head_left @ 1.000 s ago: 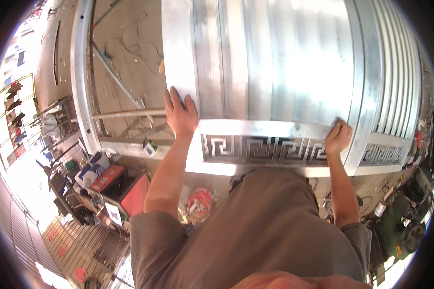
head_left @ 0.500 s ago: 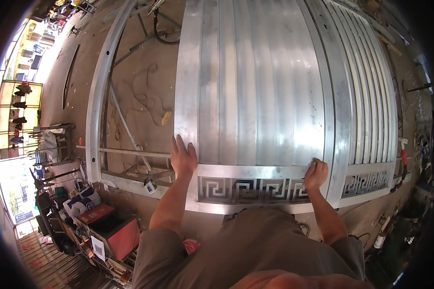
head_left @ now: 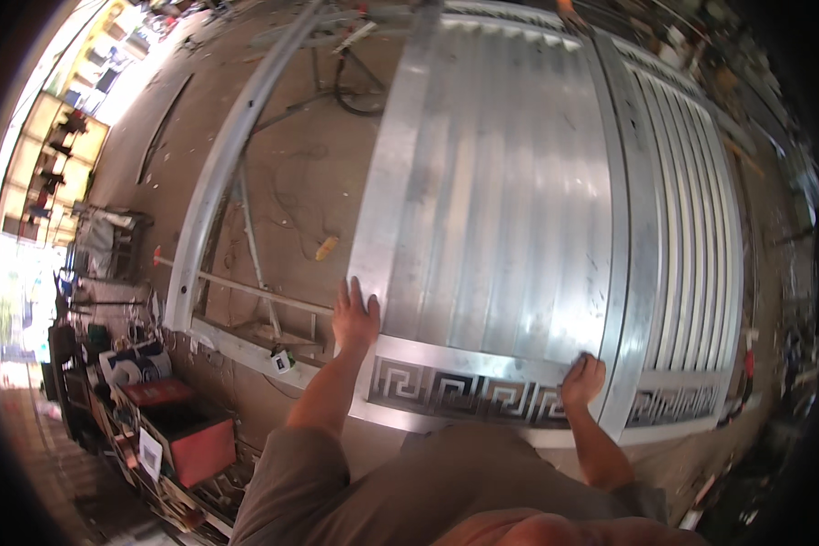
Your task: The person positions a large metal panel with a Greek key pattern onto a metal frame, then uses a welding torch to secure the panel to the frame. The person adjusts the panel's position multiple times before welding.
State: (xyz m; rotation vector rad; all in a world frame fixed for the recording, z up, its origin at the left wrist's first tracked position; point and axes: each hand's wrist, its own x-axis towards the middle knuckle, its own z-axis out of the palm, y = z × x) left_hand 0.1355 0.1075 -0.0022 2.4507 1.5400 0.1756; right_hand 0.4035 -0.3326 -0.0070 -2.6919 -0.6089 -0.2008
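A large silvery metal door panel (head_left: 510, 200) with vertical ribs lies in front of me. Along its near end runs a strip of openwork with a square spiral pattern (head_left: 455, 393). My left hand (head_left: 356, 314) rests on the panel's smooth left border, fingers stretched out and a little apart. Near the lower right corner, my right hand (head_left: 583, 379) is closed, its curled fingers against the panel just above the openwork strip. Something small and dark shows at those fingertips, but I cannot make out what it is.
A narrower slatted panel (head_left: 692, 218) adjoins on the right. To the left lies an open metal frame (head_left: 232, 155), with a yellow object (head_left: 327, 247) on the floor inside it. A red box-shaped cabinet (head_left: 200, 446) stands at the lower left, beside cluttered shelving.
My view has tilted and shifted, so the panel's far end now shows. Both hands stay at about the same spots on the panel, the left still flat and the right still curled.
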